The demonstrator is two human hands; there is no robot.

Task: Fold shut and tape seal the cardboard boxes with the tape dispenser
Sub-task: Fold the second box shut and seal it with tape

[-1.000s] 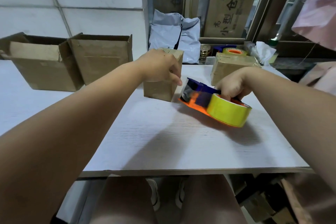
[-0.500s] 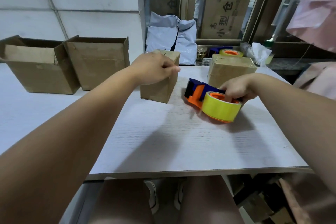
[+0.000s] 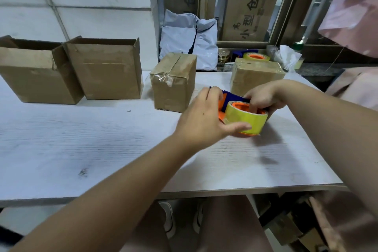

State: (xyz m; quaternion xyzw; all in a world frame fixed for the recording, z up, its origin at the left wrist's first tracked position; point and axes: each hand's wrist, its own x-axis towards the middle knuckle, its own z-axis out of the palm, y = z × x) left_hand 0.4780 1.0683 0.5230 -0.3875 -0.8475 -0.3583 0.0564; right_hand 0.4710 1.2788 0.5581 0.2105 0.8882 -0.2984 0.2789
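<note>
Head view: tape dispenser [image 3: 245, 118] in left hand [image 3: 201, 117] and right hand [image 3: 263, 98], taped box [image 3: 172, 85] beside.

On the table [image 3: 102, 139], one open box [image 3: 34, 75] stood far left, with a second open box [image 3: 106, 71] just beside it on the right. Right of those stood a sealed box [image 3: 173, 84], and another sealed box [image 3: 255, 75] further right and back. Before that lay the tape dispenser [image 3: 245, 117], between my left hand [image 3: 202, 116] and right hand [image 3: 263, 98].

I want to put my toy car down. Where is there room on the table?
Biggest bare patch: the white table in front of the two open boxes, left of the left hand. Another lies along the near edge, below the tape dispenser. Crowded: by the taped boxes and right hand.
</note>
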